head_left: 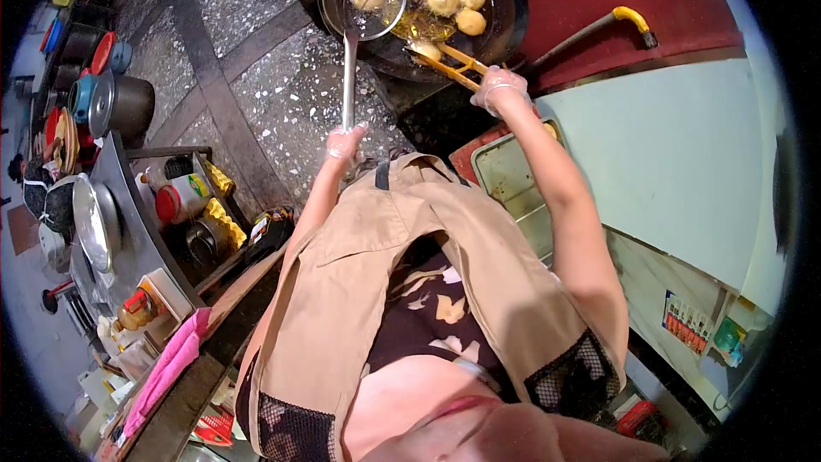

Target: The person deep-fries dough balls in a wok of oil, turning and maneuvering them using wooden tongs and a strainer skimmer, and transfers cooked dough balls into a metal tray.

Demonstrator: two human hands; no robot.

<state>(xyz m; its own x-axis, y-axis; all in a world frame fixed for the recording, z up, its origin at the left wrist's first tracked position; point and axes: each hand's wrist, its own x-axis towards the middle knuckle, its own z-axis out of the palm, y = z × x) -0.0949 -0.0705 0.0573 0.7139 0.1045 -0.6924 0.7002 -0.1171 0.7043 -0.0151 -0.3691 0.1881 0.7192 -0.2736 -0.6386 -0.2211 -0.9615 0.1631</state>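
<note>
My left hand [345, 144], in a clear plastic glove, is closed round the metal handle of a round mesh skimmer [350, 68]. The skimmer's head is over the left side of a dark wok [513, 13] of oil. In the wok are several golden fried dough balls [442, 2]; a couple show within the skimmer's rim, and I cannot tell if they lie in it or beneath it. My right hand [500, 91], also gloved, grips yellowish wooden tongs [462, 64]. Their tips are at a ball [425, 53] near the wok's front edge; whether they pinch it is unclear.
A metal tray [505, 162] lies below my right forearm, beside a pale green panel [658, 154]. A yellow-ended curved handle [633, 19] rests against the red surface. To my left, a shelf holds a red-lidded jar [180, 199], and a pink cloth [167, 372] hangs nearby.
</note>
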